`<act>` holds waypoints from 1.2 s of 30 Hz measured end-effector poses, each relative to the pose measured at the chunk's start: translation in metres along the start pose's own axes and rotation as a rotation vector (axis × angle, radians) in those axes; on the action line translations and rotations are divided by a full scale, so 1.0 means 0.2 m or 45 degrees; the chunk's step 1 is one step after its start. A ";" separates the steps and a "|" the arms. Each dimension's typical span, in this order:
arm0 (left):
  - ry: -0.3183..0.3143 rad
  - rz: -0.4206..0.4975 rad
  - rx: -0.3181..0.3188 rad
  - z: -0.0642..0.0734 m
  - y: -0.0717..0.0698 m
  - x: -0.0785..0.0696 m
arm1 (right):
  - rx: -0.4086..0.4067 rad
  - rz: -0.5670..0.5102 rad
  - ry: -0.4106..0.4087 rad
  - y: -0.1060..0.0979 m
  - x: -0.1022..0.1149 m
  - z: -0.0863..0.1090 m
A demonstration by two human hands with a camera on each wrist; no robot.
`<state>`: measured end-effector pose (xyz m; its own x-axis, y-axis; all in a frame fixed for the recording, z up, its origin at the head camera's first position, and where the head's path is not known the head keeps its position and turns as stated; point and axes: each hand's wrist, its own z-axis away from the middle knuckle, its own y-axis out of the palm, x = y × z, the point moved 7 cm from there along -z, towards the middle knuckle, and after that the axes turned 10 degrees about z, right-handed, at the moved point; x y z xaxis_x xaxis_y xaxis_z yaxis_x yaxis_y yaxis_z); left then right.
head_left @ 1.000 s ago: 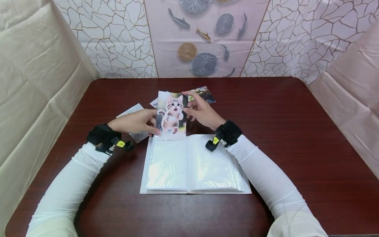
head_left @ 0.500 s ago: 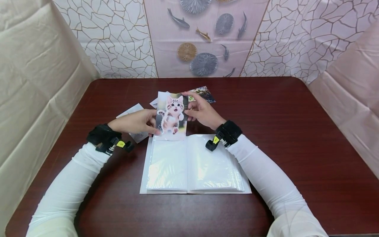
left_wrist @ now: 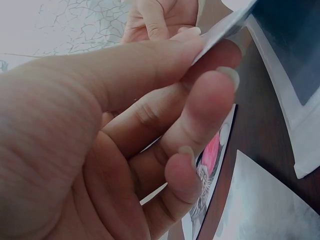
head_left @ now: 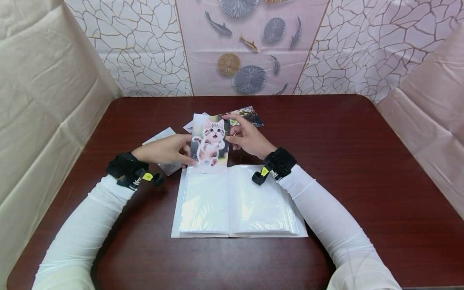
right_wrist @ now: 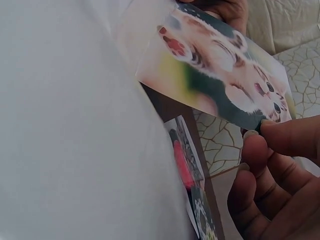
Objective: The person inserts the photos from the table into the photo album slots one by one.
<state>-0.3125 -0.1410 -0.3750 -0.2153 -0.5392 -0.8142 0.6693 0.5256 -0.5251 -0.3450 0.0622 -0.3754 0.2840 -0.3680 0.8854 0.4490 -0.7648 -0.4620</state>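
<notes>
A photo of a striped kitten point(head_left: 210, 141) stands over the top edge of the left page of an open photo album point(head_left: 264, 201). Its lower end sits under the clear sleeve's mouth, seen also in the right wrist view, where the kitten print point(right_wrist: 215, 60) slants beside the white page point(right_wrist: 75, 125). My left hand point(head_left: 168, 149) pinches the photo's lower left edge between thumb and fingers. At the upper right edge my right hand point(head_left: 248, 137) pinches it with thumb and fingertips. In the left wrist view, the photo point(left_wrist: 222, 32) shows edge-on in the left hand point(left_wrist: 125, 115).
Behind the hands lie more loose prints: a pale one point(head_left: 168, 167) under the left hand, and a colourful one point(head_left: 250, 114) at the back beside the right fingers. The dark red-brown table point(head_left: 362, 169) ends at a patterned cloth backdrop point(head_left: 250, 48).
The kitten photo has slid slightly down toward the album, and my right fingers have moved down with it. My left hand and the album stay in place.
</notes>
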 end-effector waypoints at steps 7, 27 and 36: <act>-0.002 -0.013 -0.002 0.00 0.00 0.00 | 0.020 0.036 -0.037 0.01 -0.01 -0.01; 0.023 -0.010 0.019 -0.01 0.01 -0.01 | 0.058 0.026 -0.058 0.01 0.00 -0.01; 0.025 -0.028 0.010 -0.01 0.01 0.00 | 0.079 0.061 -0.071 0.02 0.02 0.00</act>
<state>-0.3126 -0.1399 -0.3761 -0.2437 -0.5378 -0.8071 0.6699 0.5084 -0.5411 -0.3427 0.0568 -0.3750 0.3524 -0.3717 0.8589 0.4849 -0.7125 -0.5073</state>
